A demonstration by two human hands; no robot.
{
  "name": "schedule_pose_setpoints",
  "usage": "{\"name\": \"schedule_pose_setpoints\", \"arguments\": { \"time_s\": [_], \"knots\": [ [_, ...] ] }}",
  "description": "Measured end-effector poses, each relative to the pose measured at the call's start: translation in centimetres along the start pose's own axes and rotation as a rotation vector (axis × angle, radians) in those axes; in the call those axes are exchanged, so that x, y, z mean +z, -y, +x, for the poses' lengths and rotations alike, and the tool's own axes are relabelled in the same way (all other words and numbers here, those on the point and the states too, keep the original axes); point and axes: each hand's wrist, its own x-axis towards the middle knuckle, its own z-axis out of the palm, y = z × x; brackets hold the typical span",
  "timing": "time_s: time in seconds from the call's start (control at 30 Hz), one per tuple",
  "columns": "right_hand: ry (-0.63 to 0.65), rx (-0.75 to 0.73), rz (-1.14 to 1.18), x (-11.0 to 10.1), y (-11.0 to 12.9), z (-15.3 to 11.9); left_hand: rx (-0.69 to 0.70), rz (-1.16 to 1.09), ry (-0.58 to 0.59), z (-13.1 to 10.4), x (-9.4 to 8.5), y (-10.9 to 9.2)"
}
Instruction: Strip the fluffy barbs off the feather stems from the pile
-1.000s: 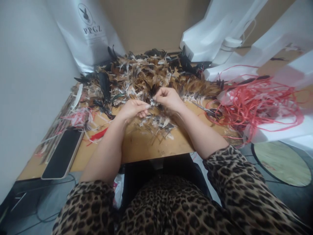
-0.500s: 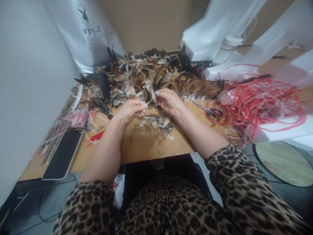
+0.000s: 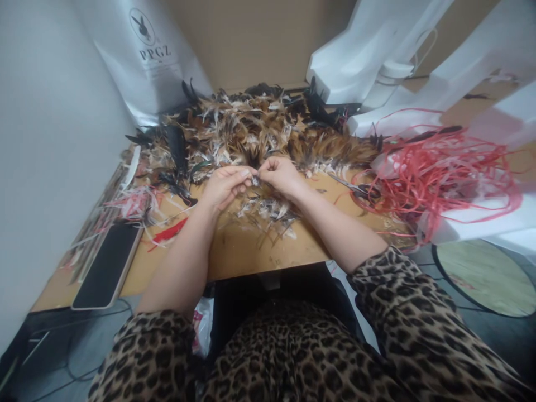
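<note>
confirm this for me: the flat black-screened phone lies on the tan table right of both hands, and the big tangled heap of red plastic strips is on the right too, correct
Not quite: the head view shows the flat black-screened phone on the tan table left of both hands; the big tangled heap of red plastic strips is on the right.

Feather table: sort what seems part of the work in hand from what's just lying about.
Likely part of the work:
- left hand and right hand, fingertips close together
- feather pile beyond them
- loose feathers on the near side

Probably just lying about:
- phone
- printed bag
- red strands, though their use is unclear
</note>
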Motion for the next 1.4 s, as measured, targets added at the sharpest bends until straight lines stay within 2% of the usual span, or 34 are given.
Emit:
{"name": "schedule_pose_setpoints", "arguments": {
  "time_s": [0.13, 0.3, 0.37, 0.57, 0.8, 0.97, 1.1, 1.27, 1.4],
  "knots": [
    [0.030, 0.115, 0.080, 0.1, -0.6, 0.2, -0.026, 0.046, 0.004, 0.1, 0.1, 0.3],
    [0.182, 0.268, 0.285, -0.1, -1.3, 0.7, -0.035, 0.090, -0.056, 0.5, -0.4, 0.8],
    [0.227, 0.299, 0.299, -0.3, -1.3, 0.7, -0.056, 0.101, -0.084, 0.6, -0.6, 1.0],
    [0.237, 0.256, 0.104, -0.7, -1.2, 0.7, -0.091, 0.106, -0.082, 0.7, -0.9, 1.2],
    [0.303, 0.319, 0.231, -0.8, -0.9, 0.7, -0.099, 0.117, -0.089, 0.8, -1.1, 1.4],
    [0.321, 0.281, 0.259, -0.8, -1.0, 0.6, -0.110, 0.076, -0.075, 0.7, -0.9, 1.3],
    [0.281, 0.238, 0.182, -0.7, -0.7, 0.4, -0.123, 0.154, -0.086, 0.6, -0.5, 1.2],
    [0.158, 0.157, -0.009, -0.2, 0.5, -0.4, -0.077, 0.262, -0.076, 0.7, -0.3, 1.2],
    [0.150, 0.076, -0.043, 0.2, 0.7, -0.5, -0.028, 0.347, -0.115, 0.7, -0.1, 1.2]
  ]
}}
